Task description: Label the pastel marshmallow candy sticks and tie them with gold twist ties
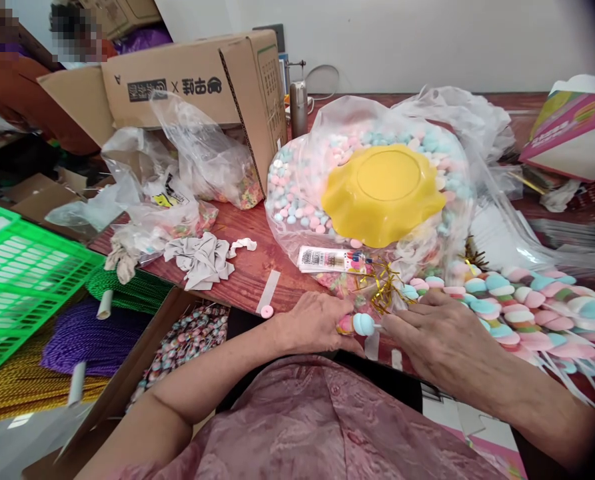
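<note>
In front of my chest, a marshmallow skewer lies between my hands, with a pale blue piece and a pink and yellow piece showing. My left hand is closed around its coloured end. The white stick runs into the fingers of my right hand, which pinch it; the fingertips are partly hidden. Gold tinsel ties lie just beyond my fingers. Beside them is a stack of printed labels. Many finished-looking marshmallow skewers are piled to the right of my right hand.
A clear bag of pastel marshmallows holds a yellow wavy bowl. At the left stand a cardboard box, bags of gummies, and a green basket. A pink marshmallow sits at the table edge. A person is at far left.
</note>
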### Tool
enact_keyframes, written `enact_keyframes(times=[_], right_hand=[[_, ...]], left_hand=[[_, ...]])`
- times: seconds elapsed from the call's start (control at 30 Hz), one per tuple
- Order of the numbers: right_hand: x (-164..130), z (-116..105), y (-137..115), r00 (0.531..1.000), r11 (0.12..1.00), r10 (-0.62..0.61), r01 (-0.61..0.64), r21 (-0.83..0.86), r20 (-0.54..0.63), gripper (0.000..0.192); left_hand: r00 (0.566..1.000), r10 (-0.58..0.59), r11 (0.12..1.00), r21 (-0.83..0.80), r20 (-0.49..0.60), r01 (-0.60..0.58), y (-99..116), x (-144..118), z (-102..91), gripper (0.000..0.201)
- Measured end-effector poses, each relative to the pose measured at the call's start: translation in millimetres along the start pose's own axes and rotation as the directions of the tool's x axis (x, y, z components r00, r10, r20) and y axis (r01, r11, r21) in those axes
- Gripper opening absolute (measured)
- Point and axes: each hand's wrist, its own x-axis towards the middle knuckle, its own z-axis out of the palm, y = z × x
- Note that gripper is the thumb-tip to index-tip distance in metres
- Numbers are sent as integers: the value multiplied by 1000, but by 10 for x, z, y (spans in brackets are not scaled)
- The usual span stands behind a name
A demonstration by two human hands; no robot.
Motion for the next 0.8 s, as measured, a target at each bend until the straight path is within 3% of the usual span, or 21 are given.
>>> enact_keyframes(times=[0.17, 0.27, 0.4, 0.5, 0.67, 0.8], right_hand=[[103, 7, -133, 989, 984, -99, 81, -162, -107, 23], [101, 27, -152, 995, 999, -25, 23, -23, -98, 25], [95, 61, -85, 979, 955, 150, -180, 238, 136, 27], [135, 119, -73, 947, 935, 187, -253, 248, 260, 22], [201, 189, -121, 940, 967, 219, -244, 71, 262, 15], [140, 96, -24, 994, 989, 98, -104, 107, 56, 18]], left_hand=[[1000, 21, 990, -142, 7, -20, 44, 4, -70, 46], [1000, -4, 999, -53, 17, 5, 44, -30, -60, 46], [998, -37, 951, 305, -49, 50, 51, -51, 30, 38], [998, -16, 909, 415, -63, 41, 74, -20, 77, 33], [992, -119, 943, 310, -30, 123, 99, 20, 4, 39], [992, -122, 993, -10, -15, 122, 53, -31, -97, 44]])
